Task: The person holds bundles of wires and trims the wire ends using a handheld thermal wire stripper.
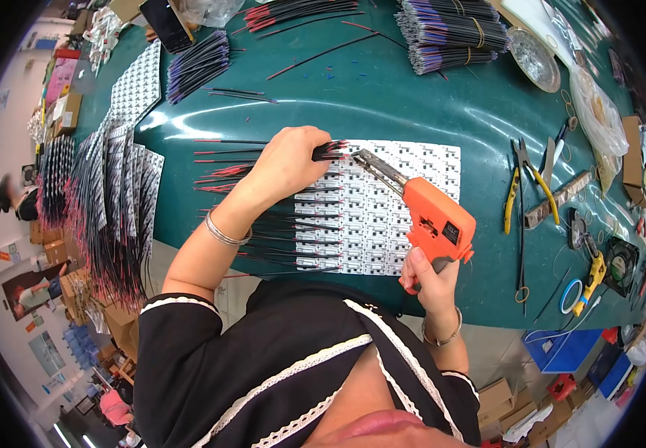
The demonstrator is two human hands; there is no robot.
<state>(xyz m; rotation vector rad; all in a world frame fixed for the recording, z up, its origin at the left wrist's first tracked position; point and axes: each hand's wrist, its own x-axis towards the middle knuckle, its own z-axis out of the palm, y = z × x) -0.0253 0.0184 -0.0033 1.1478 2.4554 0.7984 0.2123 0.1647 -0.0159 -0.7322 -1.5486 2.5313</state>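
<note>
A white panel of small circuit boards (pixel 390 216) lies on the green table in front of me. Black wires with red ends (pixel 263 233) stick out from its left side in rows. My left hand (pixel 293 160) is closed over the panel's upper left part, gripping several short black wires (pixel 330 151) whose red tips point right. In my right hand (pixel 429 275) is an orange soldering gun (pixel 440 219), held by its handle. Its metal nozzle (pixel 371 166) slants up and left, with the tip close to the wire ends; whether they touch, I cannot tell.
Finished-looking wired panels (pixel 117 179) overhang the left table edge. Wire bundles (pixel 453 33) lie at the back, near a round metal dish (pixel 534 60). Yellow-handled pliers (pixel 528 175), a blue tape roll (pixel 570 296) and a small fan (pixel 621 265) are at right.
</note>
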